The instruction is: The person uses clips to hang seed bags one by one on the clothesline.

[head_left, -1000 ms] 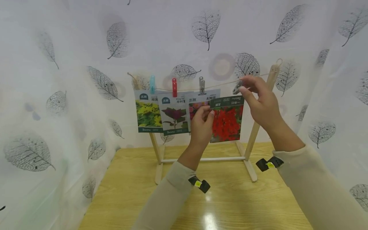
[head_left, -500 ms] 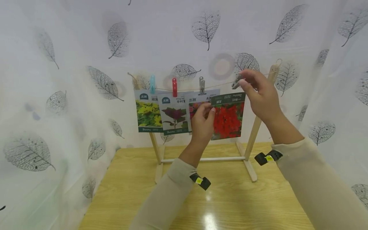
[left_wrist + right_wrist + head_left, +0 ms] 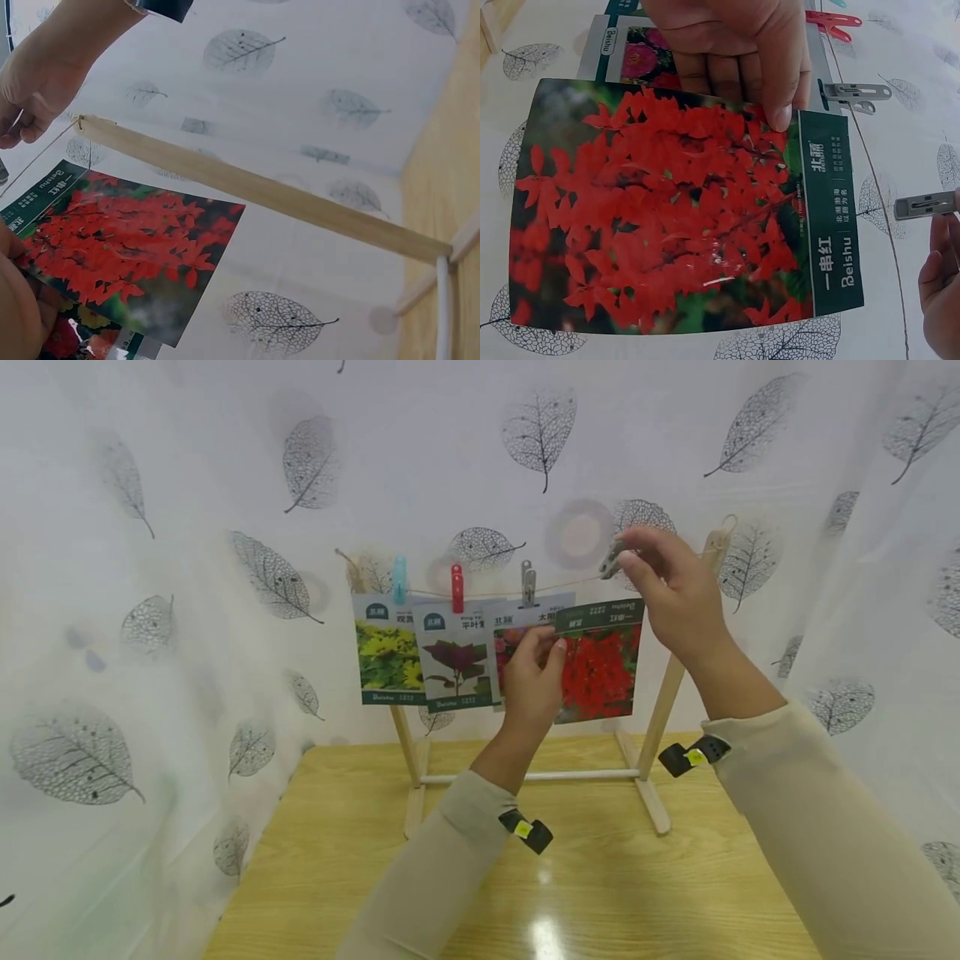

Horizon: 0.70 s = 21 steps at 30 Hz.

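My left hand (image 3: 531,689) pinches a seed packet (image 3: 600,672) with red flowers and a dark green top band by its left edge. The packet hangs just below the twine line (image 3: 566,585), apart from it in the right wrist view. My right hand (image 3: 678,602) pinches a grey clothes peg (image 3: 611,560) above the packet's top edge. In the right wrist view the peg (image 3: 924,206) is close to the line and its tip points toward it. Left of my hands, a packet (image 3: 498,618) with pink flowers hangs from another grey peg (image 3: 529,587), partly hidden by my left hand.
A yellow-flower packet (image 3: 386,660) hangs from a blue peg (image 3: 399,579), and a purple-leaf packet (image 3: 457,660) from a red peg (image 3: 457,587). The wooden stand (image 3: 663,714) rests on a wood-grain table (image 3: 600,860). A leaf-print curtain (image 3: 420,452) hangs behind.
My right hand has moved up and slightly left with the grey peg. My left hand has raised the red-flower packet a little and shifted it slightly right.
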Motion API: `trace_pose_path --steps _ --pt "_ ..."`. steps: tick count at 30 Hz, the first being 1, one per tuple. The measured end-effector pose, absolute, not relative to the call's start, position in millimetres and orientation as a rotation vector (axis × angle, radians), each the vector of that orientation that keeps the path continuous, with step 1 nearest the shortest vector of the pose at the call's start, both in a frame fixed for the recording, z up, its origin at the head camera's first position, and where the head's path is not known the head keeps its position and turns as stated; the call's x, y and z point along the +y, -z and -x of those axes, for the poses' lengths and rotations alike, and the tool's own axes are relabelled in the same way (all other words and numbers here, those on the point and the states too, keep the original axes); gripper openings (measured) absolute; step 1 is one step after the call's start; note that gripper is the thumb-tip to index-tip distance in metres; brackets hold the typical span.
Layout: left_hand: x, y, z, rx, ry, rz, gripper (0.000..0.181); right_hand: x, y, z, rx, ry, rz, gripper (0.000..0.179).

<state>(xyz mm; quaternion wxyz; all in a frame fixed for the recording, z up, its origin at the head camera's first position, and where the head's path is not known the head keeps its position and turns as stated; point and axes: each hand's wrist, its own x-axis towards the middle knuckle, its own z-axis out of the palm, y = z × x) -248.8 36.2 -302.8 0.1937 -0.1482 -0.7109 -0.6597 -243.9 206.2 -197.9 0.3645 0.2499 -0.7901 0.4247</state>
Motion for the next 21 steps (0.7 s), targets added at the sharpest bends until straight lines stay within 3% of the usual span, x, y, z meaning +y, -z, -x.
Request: trace_pose_path --steps 21 --pt "39.2 302.6 255.1 -1.977 1.809 0.463 0.028 205.4 191.6 252.1 -2.204 -1.049 -0.567 0.034"
